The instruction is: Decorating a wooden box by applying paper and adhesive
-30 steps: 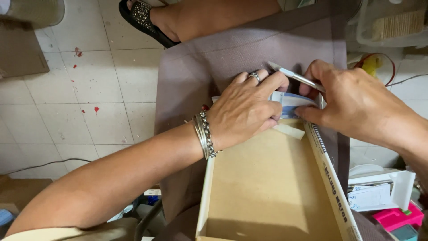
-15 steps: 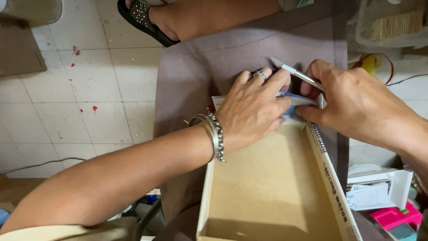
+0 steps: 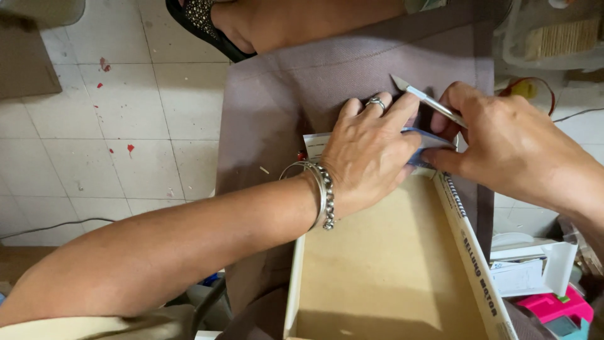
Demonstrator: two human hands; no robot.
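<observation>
My left hand (image 3: 371,151), with a ring and silver bangles at the wrist, presses flat on a blue and white card or tape piece (image 3: 434,140) at the far wall of a shallow open box (image 3: 377,277) with a brown board bottom. My right hand (image 3: 509,148) grips a slim craft knife (image 3: 420,96), blade tip pointing up-left, and its fingers also pinch the blue piece at the box's far right corner. The box rests on grey-brown fabric (image 3: 327,75) over my lap.
A sandalled foot (image 3: 220,19) of another person rests on the tiled floor (image 3: 113,126) at the top. A clear plastic tub (image 3: 553,38) sits top right. White boxes (image 3: 528,267) and a pink item (image 3: 553,308) lie at bottom right. A cardboard piece (image 3: 25,63) lies top left.
My left hand has slid slightly toward the box's far edge, covering more of the blue piece. My right hand and the knife have stayed almost still.
</observation>
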